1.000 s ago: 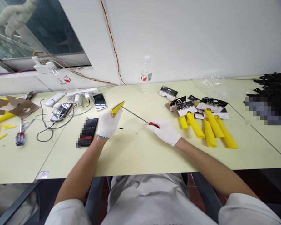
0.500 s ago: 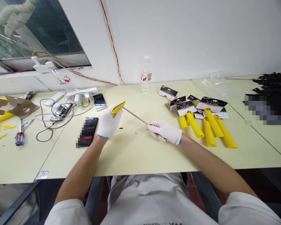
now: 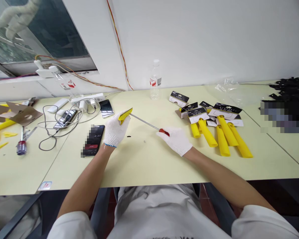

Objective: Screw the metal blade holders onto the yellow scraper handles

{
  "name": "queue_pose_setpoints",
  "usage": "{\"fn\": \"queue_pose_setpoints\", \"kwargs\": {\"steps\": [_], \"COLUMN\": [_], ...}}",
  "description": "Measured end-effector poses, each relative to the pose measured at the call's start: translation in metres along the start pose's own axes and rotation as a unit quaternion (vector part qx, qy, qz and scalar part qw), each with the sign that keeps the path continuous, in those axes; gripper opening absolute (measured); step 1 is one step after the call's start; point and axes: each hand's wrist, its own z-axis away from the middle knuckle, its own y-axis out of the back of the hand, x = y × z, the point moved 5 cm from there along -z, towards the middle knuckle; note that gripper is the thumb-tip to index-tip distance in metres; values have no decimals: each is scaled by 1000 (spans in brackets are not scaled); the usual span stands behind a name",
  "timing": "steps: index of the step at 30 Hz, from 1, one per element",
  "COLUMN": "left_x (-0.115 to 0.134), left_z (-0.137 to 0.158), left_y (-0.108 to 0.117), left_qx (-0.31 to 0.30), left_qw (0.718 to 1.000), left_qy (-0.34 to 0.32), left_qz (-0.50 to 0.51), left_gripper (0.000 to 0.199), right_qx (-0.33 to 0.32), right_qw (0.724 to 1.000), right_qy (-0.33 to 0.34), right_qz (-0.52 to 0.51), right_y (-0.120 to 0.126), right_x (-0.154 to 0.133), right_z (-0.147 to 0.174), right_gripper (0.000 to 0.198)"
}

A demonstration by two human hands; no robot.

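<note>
My left hand (image 3: 117,128), in a white knit glove, is closed around a yellow plastic piece (image 3: 125,115) with a thin dark edge. My right hand (image 3: 175,140), gloved too, grips the red handle of a screwdriver (image 3: 163,132). Its long metal shaft slants up to the left, and the tip meets the right side of the yellow piece. On the table below lie a small black part (image 3: 129,136) and a tiny pale bit (image 3: 144,141), too small to name. A phone (image 3: 96,139) lies just left of my left hand.
Yellow handles with black-and-white header cards (image 3: 201,114) lie at the right. A plastic bottle (image 3: 155,81) stands by the wall. Tangled cables (image 3: 55,134), phones and another screwdriver (image 3: 21,146) lie left. Black parts (image 3: 291,89) are heaped far right.
My right hand has turned on the screwdriver, its back rolling round so that the red handle shows more. The yellow piece and my left hand have barely moved.
</note>
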Motion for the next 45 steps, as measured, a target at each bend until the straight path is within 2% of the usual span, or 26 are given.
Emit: {"fn": "queue_pose_setpoints", "kwargs": {"steps": [3,6,11,17,19,21,24,26,28,29,33,38,45], "left_x": [-1,-1,0,3,3,3,3,2,1,0,-2,-3,-2], "left_z": [0,0,0,3,3,3,1,1,0,0,0,0,1], "left_y": [0,1,1,-1,-1,-1,-1,-1,-1,-2,-2,-2,-2], "left_qx": [4,5,0,-22,-25,-23,-14,-13,-15,-16,-11,-9,-17], "left_qw": [1000,1000,1000,999,999,998,997,997,996,996,996,996,996], "left_qy": [-2,-2,-2,-1,-6,-18,-35,-37,-33,-31,-33,-41,-33], "left_qz": [-1,-7,4,-27,-40,-53,-64,-70,-77,-81,-82,-82,-80], "left_gripper": [27,27,31,44,47,50,54,54,51,50,46,45,46], "right_qx": [-40,-103,-211,-266,-262,-233,-133,-44,15,24,15,-6,-104], "right_qw": [998,986,923,883,893,920,963,985,996,998,1000,1000,985], "right_qy": [0,-34,-127,-140,-137,-135,-117,-76,-26,-6,26,10,-27], "right_qz": [-47,-123,-295,-360,-341,-284,-202,-148,-80,-51,-4,9,-132], "right_y": [-1,-3,-9,-7,-6,-5,1,7,9,8,3,1,-1], "right_x": [-5,-7,-7,-7,-7,-7,-6,-7,-8,-7,-4,-3,-4], "right_z": [0,1,7,9,9,8,4,1,-1,-1,-1,-1,-1], "right_gripper": [40,51,48,58,55,46,38,33,34,35,37,40,50]}}
